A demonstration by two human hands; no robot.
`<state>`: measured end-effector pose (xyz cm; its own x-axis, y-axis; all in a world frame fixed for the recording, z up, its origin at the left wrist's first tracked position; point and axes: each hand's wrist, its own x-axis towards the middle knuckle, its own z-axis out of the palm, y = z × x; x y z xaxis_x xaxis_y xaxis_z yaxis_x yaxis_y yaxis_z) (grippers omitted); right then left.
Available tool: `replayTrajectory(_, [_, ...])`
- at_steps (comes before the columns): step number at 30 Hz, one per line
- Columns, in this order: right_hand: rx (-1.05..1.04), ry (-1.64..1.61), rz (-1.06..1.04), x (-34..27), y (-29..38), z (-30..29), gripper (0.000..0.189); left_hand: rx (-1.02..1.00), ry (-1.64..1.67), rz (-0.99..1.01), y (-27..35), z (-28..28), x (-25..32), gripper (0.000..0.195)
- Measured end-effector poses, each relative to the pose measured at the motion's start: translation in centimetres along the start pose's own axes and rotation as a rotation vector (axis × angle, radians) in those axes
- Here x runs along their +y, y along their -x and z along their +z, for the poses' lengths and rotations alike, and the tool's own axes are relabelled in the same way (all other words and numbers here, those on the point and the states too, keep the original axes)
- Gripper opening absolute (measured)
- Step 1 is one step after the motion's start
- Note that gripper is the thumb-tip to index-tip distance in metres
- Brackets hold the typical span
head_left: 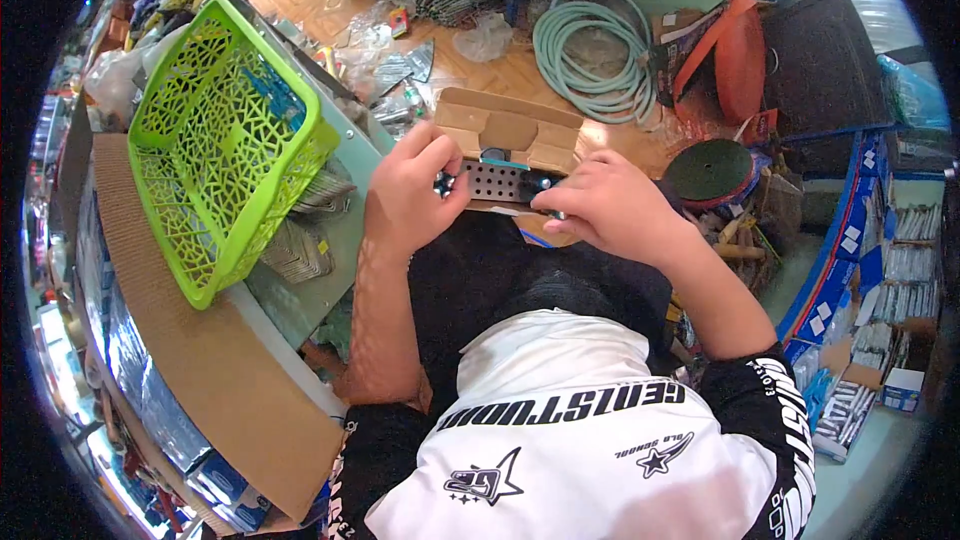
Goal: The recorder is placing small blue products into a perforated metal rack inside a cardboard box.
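Observation:
An open cardboard box (510, 120) is in front of my body at knee height, its lid flap raised on the far side. Inside it is a metal plate (495, 181) with rows of round holes, and a dark cylindrical part (534, 186) near its right end. At the box's left end, my left hand (412, 184) has its thumb and fingers closed around a shiny metal part (444, 184), mostly hidden. My right hand (611, 202) reaches over the right end, pinching a small dark part (556, 216) that its fingers largely cover.
On my left, a green plastic basket (225, 142) rests on a table (352, 210) beside corrugated cardboard (202, 360). Beyond the box, a coiled pale-green hose (592, 52) lies on the floor. A stack of round discs (709, 171) stands at right, near shelved boxes (847, 270).

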<state>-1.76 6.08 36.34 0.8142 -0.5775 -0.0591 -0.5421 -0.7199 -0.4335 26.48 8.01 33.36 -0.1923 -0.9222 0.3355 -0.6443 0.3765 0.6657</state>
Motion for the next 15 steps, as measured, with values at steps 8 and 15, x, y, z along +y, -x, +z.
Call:
replayTrajectory(8, [0.060, -0.090, -0.025, 0.5, 0.7, 0.7, 0.028, -0.011, -0.023, -0.021, 0.0, 0.1, -0.1, 0.020])
replayTrajectory(15, [0.130, -0.262, -0.053, -0.4, 0.1, 2.2, 0.037, -0.013, -0.030, -0.028, 0.0, 0.1, -0.2, 0.020])
